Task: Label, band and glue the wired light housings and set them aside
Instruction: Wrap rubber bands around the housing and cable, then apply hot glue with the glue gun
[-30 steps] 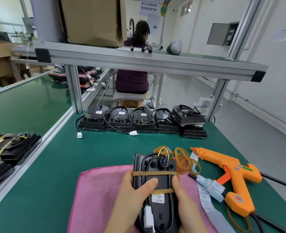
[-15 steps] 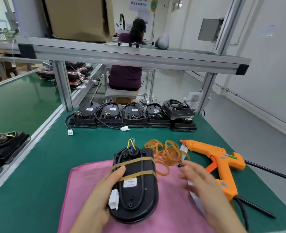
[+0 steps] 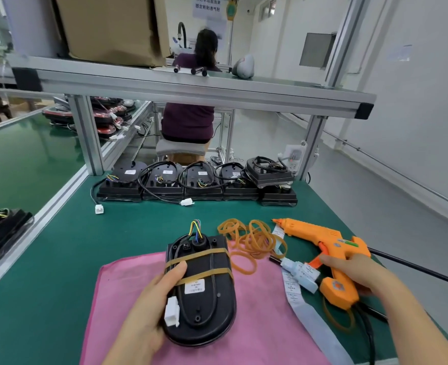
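Head view: light housing is lying back-up on the pink cloth, near edge of the green bench. Left hand is gripping its left edge, thumb lying across the back between the two bands, the other fingers hidden under the rim. Right hand is gripping the handle of the glue gun, fingers curling over it; gun looks to be resting on the bench.

Handling, judged: housing is looking like a stiff moulded plastic shell, light enough for one hand, smooth and a bit slippery. Best hold is by the long edges, as the left hand is doing, keeping off the coloured wires and the dangling white connector, which are looking like the fragile bits. Bands are stretchy and could be sliding if pushed.

Counts: one housing in hand, wearing two rubber bands and one label. Six more housings are sitting at the back, five in a row plus one stacked on the rightmost. One glue gun. One label strip. Loose bands are lying in a tangle, too overlapped to count.
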